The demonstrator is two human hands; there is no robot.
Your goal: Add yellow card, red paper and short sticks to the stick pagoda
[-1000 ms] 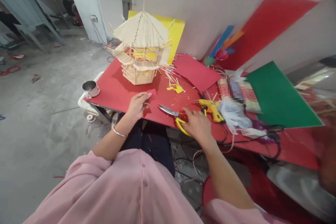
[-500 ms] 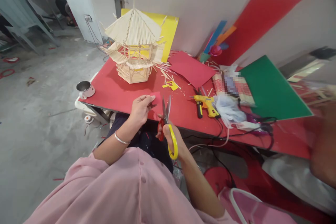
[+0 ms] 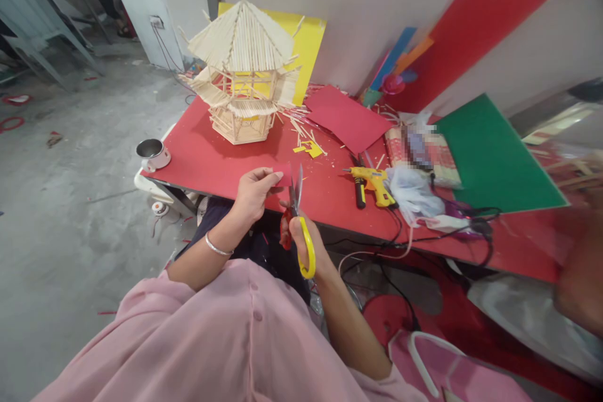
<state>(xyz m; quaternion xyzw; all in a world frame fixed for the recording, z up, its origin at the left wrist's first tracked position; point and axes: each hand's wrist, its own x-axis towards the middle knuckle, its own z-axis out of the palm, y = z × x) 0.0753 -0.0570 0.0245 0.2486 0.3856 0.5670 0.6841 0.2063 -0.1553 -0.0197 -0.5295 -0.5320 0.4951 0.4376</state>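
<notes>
My left hand [image 3: 255,193] pinches a small piece of red paper [image 3: 284,176] between thumb and fingers, just over the table's front edge. In my right hand [image 3: 308,242] are scissors [image 3: 296,198] with one yellow and one red handle loop. Their blades point away from me, slightly parted, at the right edge of the paper. Whether the blades touch the paper I cannot tell. Beyond my hands stands a pagoda-like model [image 3: 242,78] built of thin wooden sticks, with two tiers of roof.
On the red table [image 3: 202,169] are a white mug [image 3: 153,156], yellow paper scraps [image 3: 309,149], a red sheet [image 3: 347,118], a yellow glue gun [image 3: 375,186], a plastic bag [image 3: 414,191] and a green board [image 3: 504,157]. Cables [image 3: 400,245] hang at the front edge. Another person's arm [image 3: 581,257] shows at right.
The scissors have shifted slightly left, closer to my left hand, and their blades are less spread. The red paper now lies flatter and more sideways. The view has tilted a little.
</notes>
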